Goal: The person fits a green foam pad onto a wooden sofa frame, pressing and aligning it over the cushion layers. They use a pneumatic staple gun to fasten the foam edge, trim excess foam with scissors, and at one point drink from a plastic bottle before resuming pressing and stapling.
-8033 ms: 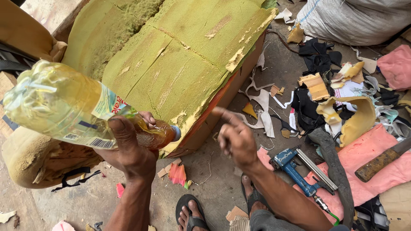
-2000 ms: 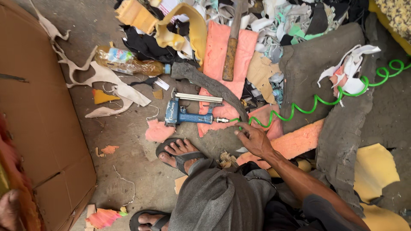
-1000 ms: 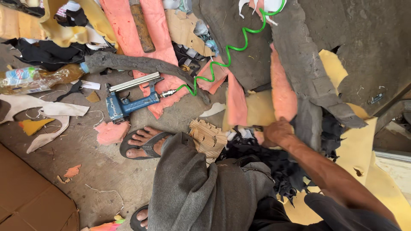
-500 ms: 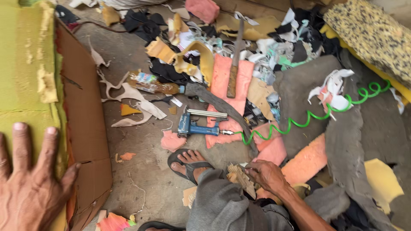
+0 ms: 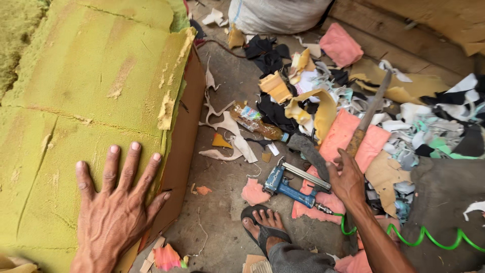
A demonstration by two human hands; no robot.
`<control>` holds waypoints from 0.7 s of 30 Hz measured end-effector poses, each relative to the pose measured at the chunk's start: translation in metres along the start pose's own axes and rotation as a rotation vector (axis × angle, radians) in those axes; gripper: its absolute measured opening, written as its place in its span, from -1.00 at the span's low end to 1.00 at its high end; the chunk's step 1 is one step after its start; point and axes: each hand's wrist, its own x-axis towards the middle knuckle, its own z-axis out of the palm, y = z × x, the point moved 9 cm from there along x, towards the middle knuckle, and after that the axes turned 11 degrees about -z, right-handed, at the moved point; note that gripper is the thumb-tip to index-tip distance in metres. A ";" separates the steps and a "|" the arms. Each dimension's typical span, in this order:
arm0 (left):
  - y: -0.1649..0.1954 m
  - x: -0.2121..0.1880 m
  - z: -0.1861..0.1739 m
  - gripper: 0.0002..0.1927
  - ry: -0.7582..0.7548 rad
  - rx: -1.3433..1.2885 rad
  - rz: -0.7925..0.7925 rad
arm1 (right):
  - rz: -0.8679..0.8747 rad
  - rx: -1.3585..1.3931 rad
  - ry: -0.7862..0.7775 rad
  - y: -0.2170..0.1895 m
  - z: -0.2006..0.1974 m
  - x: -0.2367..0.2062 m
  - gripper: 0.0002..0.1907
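Staple gun [image 5: 295,186], just left of right hand [image 5: 347,181]

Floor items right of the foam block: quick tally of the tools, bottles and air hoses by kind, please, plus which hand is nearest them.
Blue pneumatic staple gun: 1
Long blade with wooden handle: 1
Plastic bottle: 1
Green coiled air hose: 1
Total: 4
The right hand is nearest, reaching at the blade's handle; the left hand lies flat on the yellow foam block.
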 end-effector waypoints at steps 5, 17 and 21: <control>0.009 -0.003 0.006 -0.33 -0.005 -0.035 -0.024 | 0.064 -0.023 -0.563 -0.049 0.096 0.004 -0.42; 0.015 0.001 -0.004 -0.33 -0.034 -0.186 -0.044 | -0.331 -0.221 -0.521 -0.061 0.100 -0.057 0.07; 0.008 -0.018 -0.007 -0.34 -0.054 -0.241 -0.104 | -0.272 -0.328 -0.665 -0.026 0.083 -0.086 -0.02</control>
